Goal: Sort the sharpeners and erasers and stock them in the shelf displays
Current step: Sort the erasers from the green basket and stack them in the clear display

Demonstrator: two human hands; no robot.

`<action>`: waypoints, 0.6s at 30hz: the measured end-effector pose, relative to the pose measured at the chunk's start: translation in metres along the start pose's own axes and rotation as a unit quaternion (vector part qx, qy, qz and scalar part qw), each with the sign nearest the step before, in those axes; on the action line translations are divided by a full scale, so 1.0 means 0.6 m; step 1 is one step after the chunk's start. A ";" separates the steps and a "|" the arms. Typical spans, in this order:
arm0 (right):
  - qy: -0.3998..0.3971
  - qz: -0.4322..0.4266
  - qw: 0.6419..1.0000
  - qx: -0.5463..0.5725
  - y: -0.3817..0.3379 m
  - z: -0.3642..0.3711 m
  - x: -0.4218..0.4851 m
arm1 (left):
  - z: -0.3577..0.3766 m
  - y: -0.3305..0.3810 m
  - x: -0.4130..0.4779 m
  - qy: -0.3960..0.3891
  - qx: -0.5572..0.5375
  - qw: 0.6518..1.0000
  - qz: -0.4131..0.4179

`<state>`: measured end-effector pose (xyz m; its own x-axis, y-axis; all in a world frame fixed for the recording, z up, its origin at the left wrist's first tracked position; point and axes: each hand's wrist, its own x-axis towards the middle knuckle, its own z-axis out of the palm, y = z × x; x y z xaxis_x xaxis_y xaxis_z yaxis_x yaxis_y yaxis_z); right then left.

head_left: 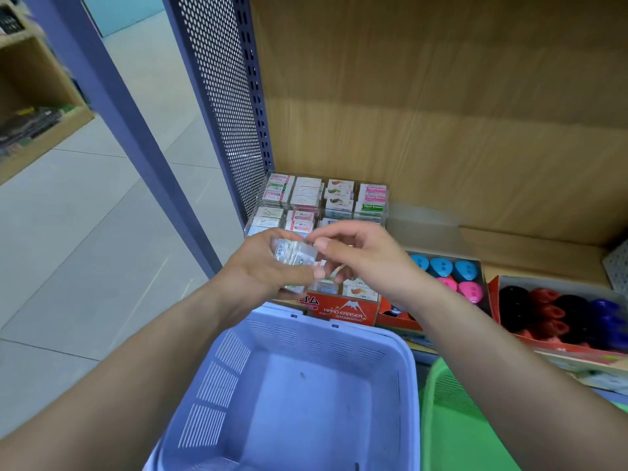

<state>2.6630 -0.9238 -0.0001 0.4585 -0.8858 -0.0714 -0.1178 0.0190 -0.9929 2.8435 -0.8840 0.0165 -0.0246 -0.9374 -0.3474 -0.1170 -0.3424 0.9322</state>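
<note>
The left hand (268, 266) is in the middle of the frame. Its fingers and thumb are curled round a small eraser stack (294, 254) in shiny clear wrap. The right hand (360, 256) is just beside it. Its thumb and first finger pinch the top right edge of the same stack, and its other fingers are curled. So both hands hold the stack, up in the air and above the far rim of the blue basket (217, 385).

The blue basket fills the bottom middle of the frame. A green basket (452, 419) sits just right of it, in the bottom right.

Behind the hands is a clear display (323, 198) on the wooden shelf (441, 96). It is full of rows of boxed erasers, white, pink and green. Below the hands is a red box (343, 311) that says HARD ERASER, with more erasers in it.

Right of the hands, a box holds blue and pink sharpeners (445, 273). At the far right edge, another red box holds dark sharpeners (560, 314), black, red and blue.

A purple post (125, 113) slants across the upper left. Grey floor (102, 232) shows on the left.
</note>
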 end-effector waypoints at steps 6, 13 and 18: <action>-0.042 0.054 0.997 0.027 -0.017 -0.018 -0.015 | 0.018 0.009 -0.015 -0.021 0.011 1.000 0.014; 0.026 0.074 0.989 0.126 -0.009 -0.038 -0.026 | 0.011 0.016 -0.018 -0.012 -0.001 1.000 -0.002; 0.079 0.101 0.985 0.115 0.010 -0.054 -0.018 | -0.010 -0.001 -0.011 0.015 0.024 0.999 -0.014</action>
<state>2.6285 -0.9291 -0.0024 0.3013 -0.9136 -0.2729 0.0179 0.2916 -0.9564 2.8497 -0.8780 0.0191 0.0094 -0.9290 -0.3700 -0.1647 -0.3664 0.9158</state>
